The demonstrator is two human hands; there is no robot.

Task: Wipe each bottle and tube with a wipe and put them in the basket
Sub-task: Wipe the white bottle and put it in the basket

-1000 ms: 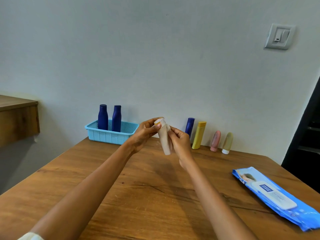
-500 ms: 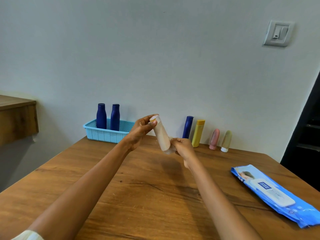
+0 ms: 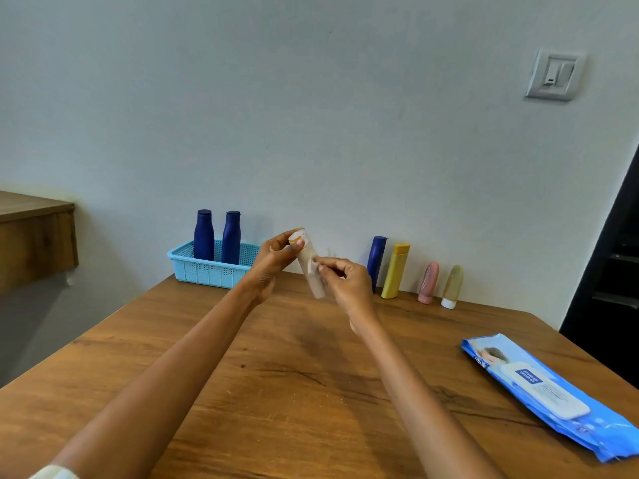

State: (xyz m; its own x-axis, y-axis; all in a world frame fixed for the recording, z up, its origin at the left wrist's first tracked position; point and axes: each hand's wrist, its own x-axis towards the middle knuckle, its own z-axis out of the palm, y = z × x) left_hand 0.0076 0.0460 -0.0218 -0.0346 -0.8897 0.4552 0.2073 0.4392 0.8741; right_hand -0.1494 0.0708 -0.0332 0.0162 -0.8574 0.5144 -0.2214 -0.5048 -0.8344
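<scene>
My left hand (image 3: 273,262) grips the top end of a beige tube (image 3: 308,267), tilted in the air above the table. My right hand (image 3: 345,283) pinches a small white wipe (image 3: 320,271) against the tube's middle. A light blue basket (image 3: 211,267) stands at the back left with two dark blue bottles (image 3: 204,235) (image 3: 231,237) upright in it. Along the wall stand a dark blue bottle (image 3: 377,259), a yellow bottle (image 3: 396,271), a pink tube (image 3: 428,282) and an olive tube (image 3: 452,286).
A blue pack of wipes (image 3: 549,395) lies on the wooden table (image 3: 276,392) at the right. A wooden shelf (image 3: 34,236) juts out at the left. A dark doorway (image 3: 619,271) is at the right edge, and a wall switch (image 3: 553,76) above.
My right hand has slid the wipe up from the tube's lower end to its middle. The tube stays tilted in my left hand.
</scene>
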